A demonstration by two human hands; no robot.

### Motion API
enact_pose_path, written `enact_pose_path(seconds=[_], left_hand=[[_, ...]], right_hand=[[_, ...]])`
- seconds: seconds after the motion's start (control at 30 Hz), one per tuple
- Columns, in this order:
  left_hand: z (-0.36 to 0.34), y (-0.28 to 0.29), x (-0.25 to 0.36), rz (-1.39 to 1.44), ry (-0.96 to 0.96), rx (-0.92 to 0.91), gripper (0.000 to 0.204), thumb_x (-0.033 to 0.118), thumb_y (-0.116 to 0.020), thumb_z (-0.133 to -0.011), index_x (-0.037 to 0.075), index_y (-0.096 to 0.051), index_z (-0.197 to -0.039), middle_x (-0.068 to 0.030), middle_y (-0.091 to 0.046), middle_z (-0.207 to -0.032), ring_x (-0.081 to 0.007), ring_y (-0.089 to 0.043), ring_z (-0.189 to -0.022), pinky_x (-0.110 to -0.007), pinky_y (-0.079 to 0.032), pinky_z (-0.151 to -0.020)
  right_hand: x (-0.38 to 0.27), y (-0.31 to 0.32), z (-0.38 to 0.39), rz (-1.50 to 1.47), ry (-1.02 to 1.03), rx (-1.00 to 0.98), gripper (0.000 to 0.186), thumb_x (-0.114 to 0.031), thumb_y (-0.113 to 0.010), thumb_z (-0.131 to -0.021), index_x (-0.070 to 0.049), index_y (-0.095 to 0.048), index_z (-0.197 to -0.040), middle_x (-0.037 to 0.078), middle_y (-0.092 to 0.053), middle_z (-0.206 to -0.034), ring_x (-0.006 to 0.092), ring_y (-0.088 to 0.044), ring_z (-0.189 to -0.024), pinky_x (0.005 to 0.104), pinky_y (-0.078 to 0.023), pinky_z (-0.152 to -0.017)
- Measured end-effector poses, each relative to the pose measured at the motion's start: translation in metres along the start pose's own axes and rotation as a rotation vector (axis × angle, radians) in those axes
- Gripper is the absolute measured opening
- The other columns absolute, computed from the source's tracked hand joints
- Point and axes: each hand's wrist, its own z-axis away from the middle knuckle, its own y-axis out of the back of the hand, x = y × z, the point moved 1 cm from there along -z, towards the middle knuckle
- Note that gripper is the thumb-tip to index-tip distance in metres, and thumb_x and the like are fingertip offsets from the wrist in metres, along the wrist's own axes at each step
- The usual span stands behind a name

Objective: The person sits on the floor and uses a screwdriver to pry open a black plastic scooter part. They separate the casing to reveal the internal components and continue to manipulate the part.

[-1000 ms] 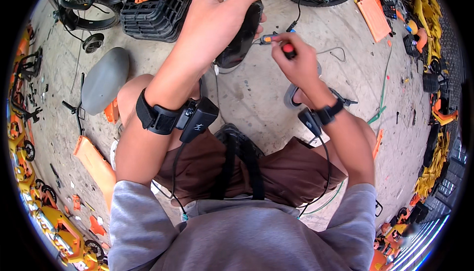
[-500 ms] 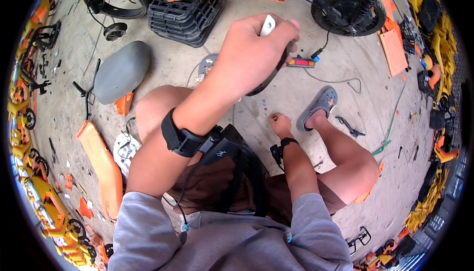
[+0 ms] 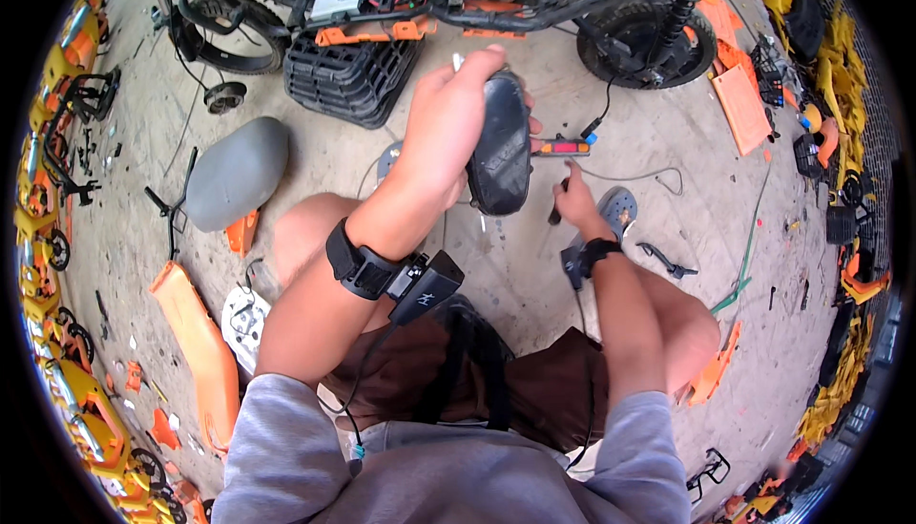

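My left hand (image 3: pixel 448 128) is closed round a dark, oblong, smooth part (image 3: pixel 498 152), lifted in front of me, with a small white tip showing at its top. My right hand (image 3: pixel 577 199), lower and to the right, grips a black tool (image 3: pixel 556 210), probably a handle; its working end cannot be made out. Just beyond that hand, a small yellow and red tool (image 3: pixel 563 147) lies on the floor beside a grey cable (image 3: pixel 630 176).
A stripped bike frame (image 3: pixel 439 4) spans the back, with a wheel (image 3: pixel 606 66) and black crate (image 3: pixel 339 85). Left lie a grey seat (image 3: pixel 237 176) and orange panel (image 3: pixel 200 343). Orange pieces (image 3: pixel 739 109) and yellow bodywork (image 3: pixel 840 75) are at right.
My left hand has turned, showing the dark part's broad face. My right hand dropped low beside my leg at half a second ago and is now raised forward again, holding a black tool.
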Motion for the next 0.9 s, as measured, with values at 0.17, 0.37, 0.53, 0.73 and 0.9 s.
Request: enact_pose_path(seconds=[0.17,0.37,0.53,0.73,0.9], left_hand=[[-0.005,0.009,0.003,0.097,0.083,-0.048,0.038,0.033,-0.046,-0.098,-0.001,-0.06,-0.091,-0.0148,-0.066,-0.086,-0.0249,-0.067,-0.075,-0.04,-0.059,-0.07],[-0.004,0.015,0.004,0.224,0.125,-0.048,0.034,0.034,-0.046,-0.096,0.003,-0.058,-0.092,-0.0125,-0.066,-0.085,-0.0248,-0.066,-0.074,-0.04,-0.058,-0.071],[-0.005,0.008,0.001,0.241,0.175,-0.061,0.034,0.036,-0.047,-0.094,0.005,-0.06,-0.089,-0.0109,-0.066,-0.083,-0.0264,-0.066,-0.073,-0.041,-0.057,-0.072],[-0.002,0.007,0.003,0.258,0.061,-0.009,0.038,0.038,-0.047,-0.094,0.002,-0.059,-0.088,-0.0121,-0.065,-0.084,-0.0279,-0.065,-0.076,-0.042,-0.056,-0.074],[-0.003,0.006,0.004,0.32,0.035,-0.009,0.038,0.037,-0.045,-0.096,0.001,-0.057,-0.09,-0.0132,-0.064,-0.084,-0.0274,-0.065,-0.076,-0.041,-0.055,-0.073]], right_hand=[[-0.149,0.149,-0.001,-0.09,0.301,0.056,0.05,-0.022,-0.062,-0.094,-0.005,-0.043,-0.138,0.014,-0.065,-0.08,0.0255,-0.066,-0.076,0.034,-0.051,-0.071],[-0.224,0.228,0.076,-0.312,0.622,0.452,0.035,-0.016,-0.063,-0.096,-0.005,-0.05,-0.127,0.01,-0.068,-0.094,0.0139,-0.063,-0.072,0.0265,-0.051,-0.066],[-0.22,0.204,0.141,-0.733,0.836,0.632,0.037,-0.017,-0.056,-0.099,-0.007,-0.039,-0.129,0.024,-0.061,-0.11,0.0113,-0.057,-0.059,0.0217,-0.047,-0.048],[-0.223,0.211,0.148,-0.538,1.016,0.672,0.046,-0.036,-0.058,-0.098,-0.01,-0.034,-0.127,0.024,-0.058,-0.111,0.0135,-0.058,-0.055,0.0215,-0.048,-0.046],[-0.219,0.216,0.15,-0.407,1.064,0.64,0.047,-0.035,-0.062,-0.097,-0.011,-0.035,-0.127,0.022,-0.061,-0.108,0.019,-0.063,-0.07,0.0272,-0.053,-0.058]])
